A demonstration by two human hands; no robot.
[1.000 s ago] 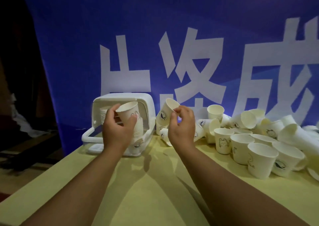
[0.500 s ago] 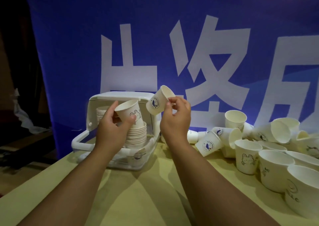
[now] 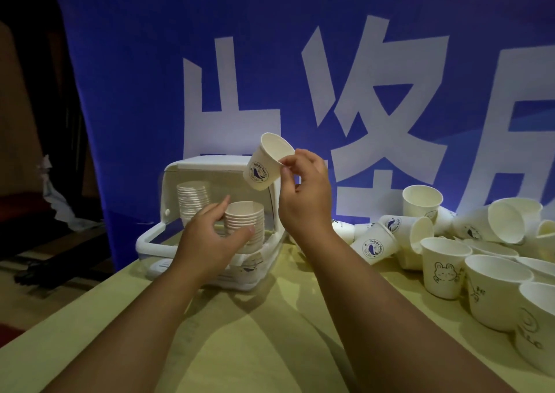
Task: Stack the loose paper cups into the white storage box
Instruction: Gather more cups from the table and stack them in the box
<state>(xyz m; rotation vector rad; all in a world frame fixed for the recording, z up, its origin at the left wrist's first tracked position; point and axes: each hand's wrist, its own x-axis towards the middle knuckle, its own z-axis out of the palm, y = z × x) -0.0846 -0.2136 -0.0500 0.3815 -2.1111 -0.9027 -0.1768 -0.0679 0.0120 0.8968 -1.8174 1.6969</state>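
The white storage box stands at the table's back left with its lid up. Inside are two stacks of paper cups, a taller one at the back left and a nearer one at the right. My left hand hovers at the near stack with its fingers loosely spread around it, gripping nothing. My right hand pinches the rim of a tilted paper cup with a whale logo, held above the box's right top corner. Several loose cups lie and stand on the right.
A blue banner with large white characters hangs right behind the table. The yellow tabletop stretches toward me; its left edge drops to a dark floor. Cups at the right crowd the near right edge.
The cup my left hand held now sits on the near stack and that hand has let go. My right hand has carried its cup up and toward the box.
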